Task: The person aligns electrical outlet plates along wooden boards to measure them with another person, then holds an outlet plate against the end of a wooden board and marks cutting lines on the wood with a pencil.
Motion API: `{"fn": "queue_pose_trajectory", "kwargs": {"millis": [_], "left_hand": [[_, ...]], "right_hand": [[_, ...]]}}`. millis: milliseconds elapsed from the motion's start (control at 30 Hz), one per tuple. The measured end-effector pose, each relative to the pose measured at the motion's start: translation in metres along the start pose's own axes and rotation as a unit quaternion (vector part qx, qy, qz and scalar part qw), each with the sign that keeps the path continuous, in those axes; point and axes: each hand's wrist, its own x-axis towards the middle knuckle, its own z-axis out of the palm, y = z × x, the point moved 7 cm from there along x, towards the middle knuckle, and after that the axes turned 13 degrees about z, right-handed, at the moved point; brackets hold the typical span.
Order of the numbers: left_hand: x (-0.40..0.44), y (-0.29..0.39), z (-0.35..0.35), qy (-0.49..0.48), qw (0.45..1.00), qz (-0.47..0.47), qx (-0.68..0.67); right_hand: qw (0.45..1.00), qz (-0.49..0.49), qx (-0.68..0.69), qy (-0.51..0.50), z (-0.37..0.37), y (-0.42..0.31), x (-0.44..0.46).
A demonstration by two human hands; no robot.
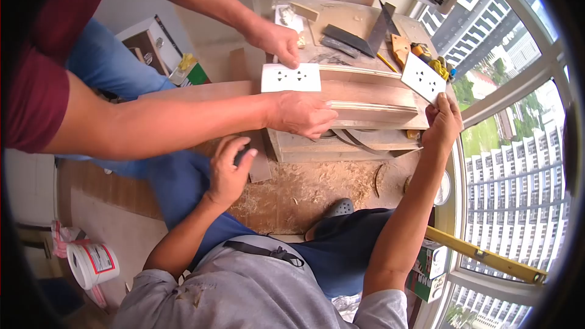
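My right hand (443,123) pinches the lower corner of a white socket outlet plate (423,79), raised at the right end of the workbench. Over my lap, my left hand (228,170) curls its fingers and thumb around a small dark object (242,155), too hidden to name. Another person's hand (277,41) touches a second white socket outlet plate (291,77) on a wooden board. That person's other hand (301,114) rests at the end of a plywood strip (378,106) just below it.
The workbench (359,15) carries a dark block (348,39), a set square (381,27), a pencil (387,62) and a wooden-handled saw (400,49). Wood shavings (292,189) cover the floor. A yellow spirit level (487,256) leans by the window. A white bucket (92,263) stands left.
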Motion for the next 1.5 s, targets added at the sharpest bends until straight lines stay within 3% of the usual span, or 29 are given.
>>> {"fn": "queue_pose_trajectory", "kwargs": {"millis": [100,300,500,600,767,1033,1300,1500], "left_hand": [[0.0,-0.003,-0.002,-0.007,1.0,0.005,0.015],[-0.009,0.007,0.007,-0.063,0.996,0.053,0.025],[-0.016,0.02,0.015,-0.094,0.99,0.1,0.029],[-0.01,0.041,0.015,-0.086,0.977,0.188,0.049],[0.016,0.04,-0.001,-0.037,0.984,0.161,0.07],[0.046,0.02,-0.033,0.029,0.981,0.158,0.106],[0.079,0.011,-0.022,-0.064,0.984,0.146,0.075],[0.077,0.009,-0.011,-0.055,0.985,0.14,0.079]], "right_hand": [[0.997,0.002,-0.015,0.069,0.007,-0.012,-0.015],[0.996,-0.011,-0.093,-0.003,0.009,-0.004,-0.002],[0.989,0.037,-0.132,-0.047,0.041,0.004,-0.016],[0.987,0.043,-0.148,-0.05,0.047,0.008,-0.019],[0.984,-0.012,-0.17,-0.054,0.035,0.007,0.003],[0.979,-0.021,-0.194,-0.051,0.051,0.007,-0.008],[0.983,-0.028,-0.178,-0.029,0.036,-0.002,-0.001],[0.982,-0.011,-0.183,-0.034,0.021,0.001,0.007]]}}
